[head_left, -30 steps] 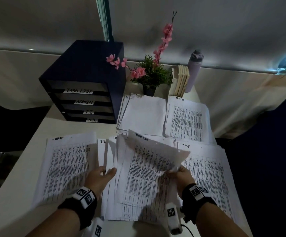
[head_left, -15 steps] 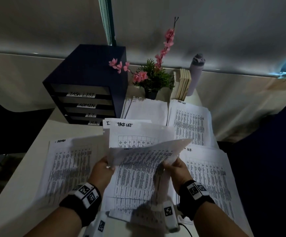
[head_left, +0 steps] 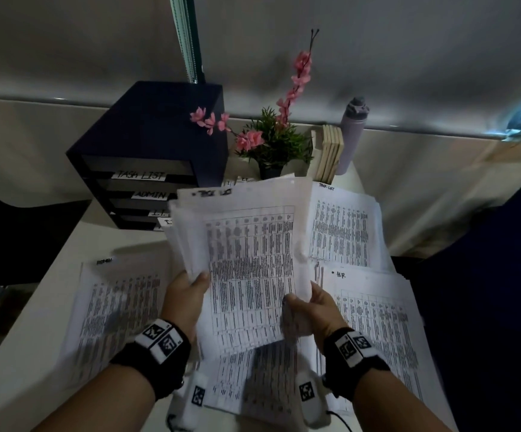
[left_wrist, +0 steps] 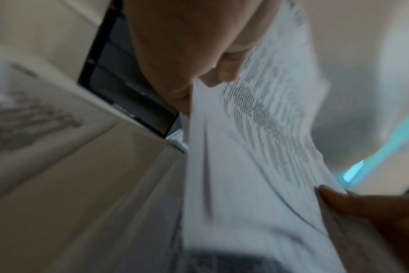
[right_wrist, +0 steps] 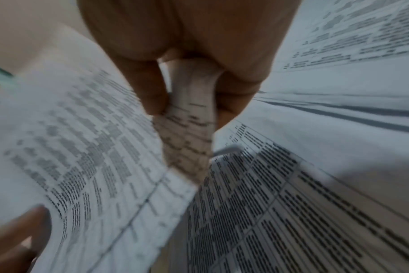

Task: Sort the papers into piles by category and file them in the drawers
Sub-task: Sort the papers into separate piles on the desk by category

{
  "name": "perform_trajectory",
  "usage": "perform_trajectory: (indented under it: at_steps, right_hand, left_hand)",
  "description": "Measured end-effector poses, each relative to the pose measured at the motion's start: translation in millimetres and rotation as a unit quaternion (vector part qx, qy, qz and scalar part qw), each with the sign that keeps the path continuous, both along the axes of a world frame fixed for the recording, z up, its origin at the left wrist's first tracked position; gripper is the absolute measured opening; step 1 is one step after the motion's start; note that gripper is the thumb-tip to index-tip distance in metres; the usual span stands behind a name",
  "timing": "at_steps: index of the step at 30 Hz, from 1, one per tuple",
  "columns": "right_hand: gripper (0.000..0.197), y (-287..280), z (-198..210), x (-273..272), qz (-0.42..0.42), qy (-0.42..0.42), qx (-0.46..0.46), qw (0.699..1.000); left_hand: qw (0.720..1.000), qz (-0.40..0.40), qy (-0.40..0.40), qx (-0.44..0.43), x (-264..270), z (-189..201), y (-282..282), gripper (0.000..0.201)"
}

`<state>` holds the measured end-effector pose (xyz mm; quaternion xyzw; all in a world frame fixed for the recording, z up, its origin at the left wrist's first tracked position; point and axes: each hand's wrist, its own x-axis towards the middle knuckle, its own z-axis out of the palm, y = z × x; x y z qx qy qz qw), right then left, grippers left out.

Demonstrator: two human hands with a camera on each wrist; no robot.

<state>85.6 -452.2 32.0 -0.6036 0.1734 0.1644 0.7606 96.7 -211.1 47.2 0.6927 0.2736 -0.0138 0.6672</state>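
Both hands hold up a stack of printed papers [head_left: 246, 260] above the table, its top sheet headed TASK LIST. My left hand [head_left: 187, 291] grips the stack's left edge [left_wrist: 199, 129]. My right hand [head_left: 312, 302] pinches the right edge, which is crumpled between thumb and fingers [right_wrist: 192, 103]. The dark drawer unit [head_left: 150, 157], labelled TASK LIST, ADMIN and I.T., stands at the back left. Sorted piles lie on the table: ADMIN [head_left: 113, 316] at the left, TASK LIST [head_left: 343, 229] at the back right, H.R. [head_left: 383, 325] at the right. More sheets [head_left: 253, 378] lie beneath the hands.
A potted plant with pink flowers [head_left: 271, 145] stands behind the papers. Beside it are a few upright cream books [head_left: 331, 154] and a grey bottle [head_left: 351, 135]. The table's left edge [head_left: 35, 307] borders a dark gap; a dark chair [head_left: 486, 275] is at the right.
The stack went from lying on the table to being lifted upright in both hands. The left hand moved from resting on the sheets to gripping the stack's left edge.
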Motion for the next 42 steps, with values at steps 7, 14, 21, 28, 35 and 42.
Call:
perform_trajectory:
  at_steps: [7, 14, 21, 28, 35, 42]
  right_hand:
    - [0.010, -41.6, -39.3, 28.1, -0.064, 0.076, -0.277, 0.956]
    - [0.017, -112.9, -9.7, 93.5, -0.141, 0.055, -0.383, 0.911]
    - [0.027, -156.0, -16.9, 135.5, -0.213, 0.060, -0.398, 0.891]
    - [0.050, -142.8, 4.0, 138.6, -0.217, 0.064, -0.523, 0.822]
    - [0.048, -50.8, -4.5, 85.5, 0.001, -0.033, -0.208, 0.978]
    - [0.039, -1.0, -52.1, 28.8, 0.075, 0.050, -0.223, 0.971]
  left_hand:
    - [0.963, -0.102, 0.014, 0.251, 7.7, -7.7, 4.7, 0.026]
    - [0.928, -0.150, -0.031, 0.339, 12.8, -1.7, 6.8, 0.043]
    - [0.891, -0.159, -0.134, 0.404, 20.2, 2.7, 1.4, 0.045]
    - [0.918, -0.152, -0.116, 0.347, 15.1, 8.0, 3.6, 0.057]
    - [0.968, -0.090, -0.124, 0.197, 8.9, 17.8, 0.2, 0.054]
    - [0.997, -0.015, -0.016, 0.068, -16.3, -17.3, 7.0, 0.061]
